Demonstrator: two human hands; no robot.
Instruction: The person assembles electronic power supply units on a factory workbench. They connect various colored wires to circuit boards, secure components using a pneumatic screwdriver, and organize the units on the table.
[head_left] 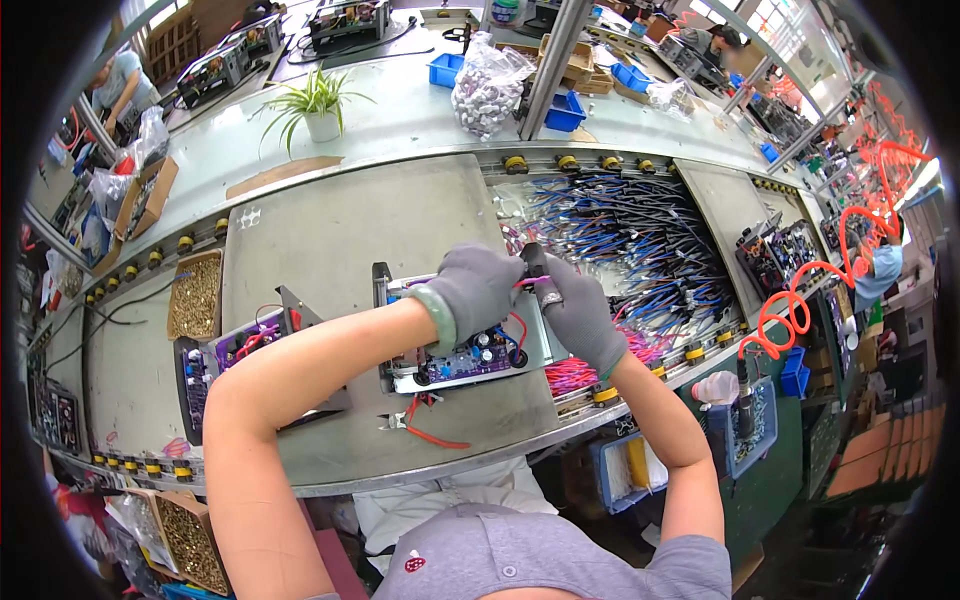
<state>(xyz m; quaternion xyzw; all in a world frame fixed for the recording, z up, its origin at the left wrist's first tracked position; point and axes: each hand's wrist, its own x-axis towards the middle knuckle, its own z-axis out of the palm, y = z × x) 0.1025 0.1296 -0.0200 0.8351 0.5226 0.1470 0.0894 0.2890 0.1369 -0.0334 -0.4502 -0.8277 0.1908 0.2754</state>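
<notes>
Both my hands wear grey gloves and meet above a purple circuit board (468,362) in an open metal chassis. My left hand (478,290) is closed at the end of a short pink wire (527,282), its fingertips partly hidden. Close beside it, my right hand (585,318) wraps around a dark, stubby handheld piece (537,264), whose exact kind I cannot make out. The pink wire crosses this dark piece. A red wire (522,330) loops up from the board's right side. Red-handled cutters (405,421) lie on the bench, near the chassis's front edge.
Right of the chassis lie bundles of black and blue cables (650,235) and pink wires (573,375). At left stand another open chassis (195,375) and a box of brass-coloured parts (195,295). An orange coiled hose (800,290) hangs at right. A potted plant (322,124) stands behind.
</notes>
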